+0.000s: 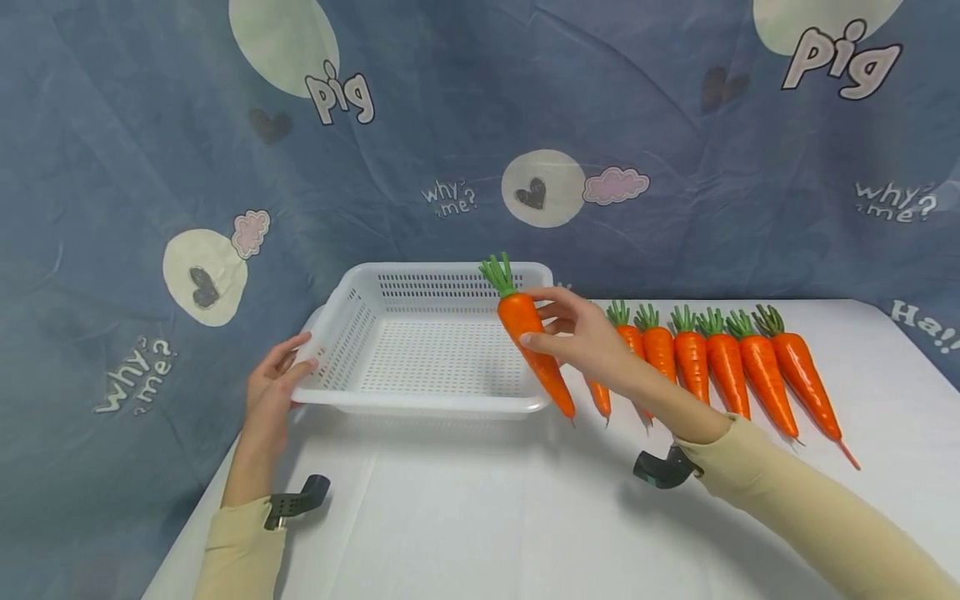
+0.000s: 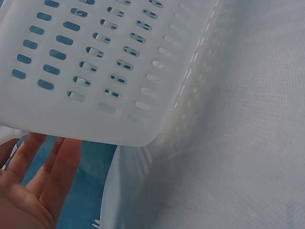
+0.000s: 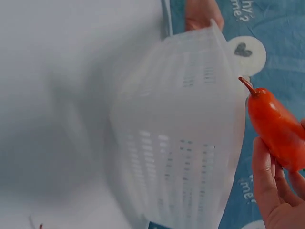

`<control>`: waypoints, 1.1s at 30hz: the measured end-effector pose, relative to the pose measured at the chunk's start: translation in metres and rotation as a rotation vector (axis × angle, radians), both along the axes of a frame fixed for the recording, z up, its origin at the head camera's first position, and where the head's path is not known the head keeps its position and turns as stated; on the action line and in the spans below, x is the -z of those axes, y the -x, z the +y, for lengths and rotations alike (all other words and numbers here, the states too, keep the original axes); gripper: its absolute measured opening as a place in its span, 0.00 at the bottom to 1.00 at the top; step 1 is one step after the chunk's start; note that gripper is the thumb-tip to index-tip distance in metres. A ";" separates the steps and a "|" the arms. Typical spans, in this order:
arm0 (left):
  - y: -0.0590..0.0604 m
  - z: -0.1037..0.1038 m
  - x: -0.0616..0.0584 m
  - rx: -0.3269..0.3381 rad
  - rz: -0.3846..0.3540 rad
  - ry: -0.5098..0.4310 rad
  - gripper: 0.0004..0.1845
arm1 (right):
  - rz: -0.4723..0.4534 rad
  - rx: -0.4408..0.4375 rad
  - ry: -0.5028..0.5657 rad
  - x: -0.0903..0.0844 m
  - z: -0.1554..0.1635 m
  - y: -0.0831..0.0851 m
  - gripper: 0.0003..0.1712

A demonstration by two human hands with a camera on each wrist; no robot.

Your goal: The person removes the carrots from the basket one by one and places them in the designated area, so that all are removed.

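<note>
My right hand (image 1: 573, 333) pinches an orange carrot (image 1: 528, 342) with a green leafy top, between thumb and fingers. The carrot slants over the right end of a white perforated plastic basket (image 1: 442, 406), its top up and its thin tip pointing down toward me. In the right wrist view, the carrot (image 3: 276, 126) appears beside the basket's rim. My left hand (image 1: 270, 383) holds the basket's left rim, thumb on the edge. The left wrist view shows fingers (image 2: 59, 176) passing behind the basket's wall (image 2: 86, 117). No carrot shows inside the basket.
Several more carrots (image 1: 726, 367) lie in a row on the white table (image 1: 480, 508) right of the basket, partly hidden by my right forearm. A blue printed cloth (image 1: 420, 108) hangs behind the table and down its left side.
</note>
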State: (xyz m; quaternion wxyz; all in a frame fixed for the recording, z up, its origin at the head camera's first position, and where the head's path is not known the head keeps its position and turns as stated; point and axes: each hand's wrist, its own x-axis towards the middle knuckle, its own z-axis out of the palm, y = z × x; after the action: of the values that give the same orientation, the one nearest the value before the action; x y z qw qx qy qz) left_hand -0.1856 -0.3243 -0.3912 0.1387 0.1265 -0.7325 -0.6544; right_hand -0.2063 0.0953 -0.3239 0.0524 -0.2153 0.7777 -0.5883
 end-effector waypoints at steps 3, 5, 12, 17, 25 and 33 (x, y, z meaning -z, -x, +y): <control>0.000 0.001 0.000 -0.006 0.000 -0.001 0.25 | 0.011 0.019 -0.024 0.001 0.009 -0.002 0.33; 0.000 0.001 -0.001 -0.009 -0.002 -0.002 0.25 | 0.021 0.029 -0.041 0.002 0.015 -0.003 0.33; -0.001 0.001 -0.001 -0.010 -0.006 -0.004 0.25 | 0.067 0.078 -0.093 0.007 0.037 -0.008 0.33; -0.001 0.000 0.000 -0.004 0.007 -0.015 0.25 | 0.076 0.102 -0.124 0.009 0.051 -0.014 0.34; -0.002 -0.001 0.000 0.007 0.025 -0.054 0.25 | 0.065 0.132 -0.160 0.010 0.072 -0.024 0.34; -0.002 0.001 -0.001 0.015 0.020 -0.045 0.25 | 0.093 0.172 -0.183 0.014 0.094 -0.035 0.34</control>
State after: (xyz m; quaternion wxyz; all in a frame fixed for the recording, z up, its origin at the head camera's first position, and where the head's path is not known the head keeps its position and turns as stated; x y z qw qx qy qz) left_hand -0.1840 -0.3236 -0.3904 0.1384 0.1174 -0.7170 -0.6730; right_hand -0.1709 0.1897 -0.3382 -0.0149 -0.1693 0.8451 -0.5068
